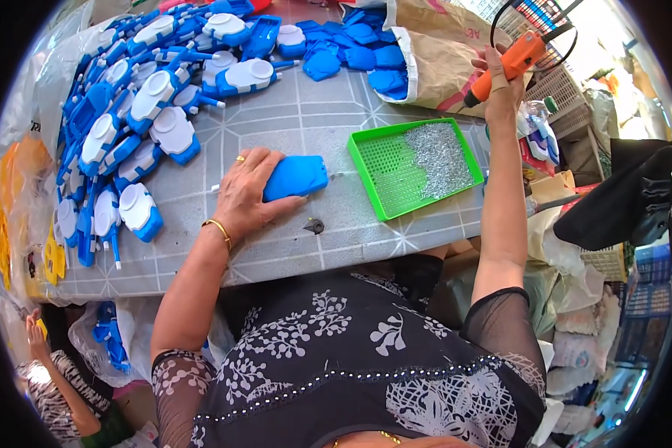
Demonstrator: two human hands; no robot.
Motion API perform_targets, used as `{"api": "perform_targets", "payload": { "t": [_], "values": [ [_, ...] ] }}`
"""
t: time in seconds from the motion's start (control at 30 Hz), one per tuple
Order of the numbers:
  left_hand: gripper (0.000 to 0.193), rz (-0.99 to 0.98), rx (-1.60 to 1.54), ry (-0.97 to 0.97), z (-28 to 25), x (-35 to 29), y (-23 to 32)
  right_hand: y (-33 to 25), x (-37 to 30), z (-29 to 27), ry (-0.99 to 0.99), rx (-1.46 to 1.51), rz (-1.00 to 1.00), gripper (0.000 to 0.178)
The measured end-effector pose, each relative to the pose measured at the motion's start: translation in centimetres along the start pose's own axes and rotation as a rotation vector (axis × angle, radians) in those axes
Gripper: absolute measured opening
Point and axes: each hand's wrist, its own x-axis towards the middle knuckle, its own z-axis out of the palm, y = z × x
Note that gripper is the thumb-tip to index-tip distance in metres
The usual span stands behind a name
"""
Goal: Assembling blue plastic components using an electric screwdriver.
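My left hand (248, 188) is closed around a blue plastic casing (299, 178), holding it against the grey table. A short white tip pokes out past the wrist side of that hand. Up at the right, my right hand (500, 78) grips an orange electric screwdriver (517, 60), whose dark nose points down and left. Below it sits a green perforated tray (375, 201) with a heap of small silvery screws (442, 158) on its right side. A small dark piece (315, 225) lies on the table near the casing.
Many blue-and-white plastic units (153, 93) are piled on the left of the table (291, 119). Blue plates (358, 56) spill from a paper sack (440, 52) at the back. Crates (560, 97) stand at the right; another person's hand (37, 336) shows at lower left.
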Motion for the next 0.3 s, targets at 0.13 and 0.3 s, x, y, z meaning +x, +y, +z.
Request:
{"api": "perform_targets", "payload": {
  "t": [0.13,0.3],
  "values": [
    [0.066,0.032,-0.002,0.021,0.2,0.3,-0.3,-1.8,-1.8,0.5,-0.142,0.096,0.068,0.039],
    [0.069,0.010,0.010,-0.009,0.3,0.3,-0.4,-0.4,-4.7,2.0,-0.398,0.357,0.194,0.030]
  ]
}}
